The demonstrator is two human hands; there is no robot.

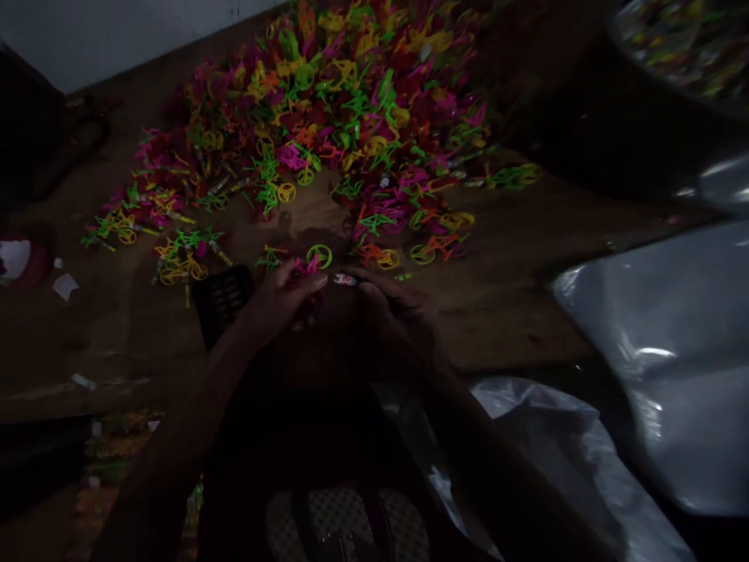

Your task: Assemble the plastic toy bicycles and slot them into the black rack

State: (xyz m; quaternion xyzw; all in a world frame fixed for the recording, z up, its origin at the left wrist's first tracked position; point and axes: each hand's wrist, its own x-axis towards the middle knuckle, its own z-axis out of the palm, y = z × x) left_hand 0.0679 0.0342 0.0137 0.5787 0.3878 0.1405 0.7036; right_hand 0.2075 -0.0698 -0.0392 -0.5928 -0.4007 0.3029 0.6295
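Observation:
A large heap of small plastic toy bicycles (pixel 351 117) in pink, green, yellow and orange covers the far part of a brown surface. My left hand (pixel 281 300) is closed around a pink toy bicycle (pixel 305 268) with a green wheel (pixel 319 255) sticking out. My right hand (pixel 392 308) pinches a small pale piece (pixel 344 279) right beside that toy. The two hands meet just below the heap's near edge. The scene is dim and the fingers are partly in shadow.
A dark grid-patterned object (pixel 223 300) lies just left of my left hand. Shiny clear plastic sheeting (pixel 655 367) fills the right side. A dark tub (pixel 644 94) with coloured pieces stands at the top right. Paper scraps (pixel 64 285) lie at the left.

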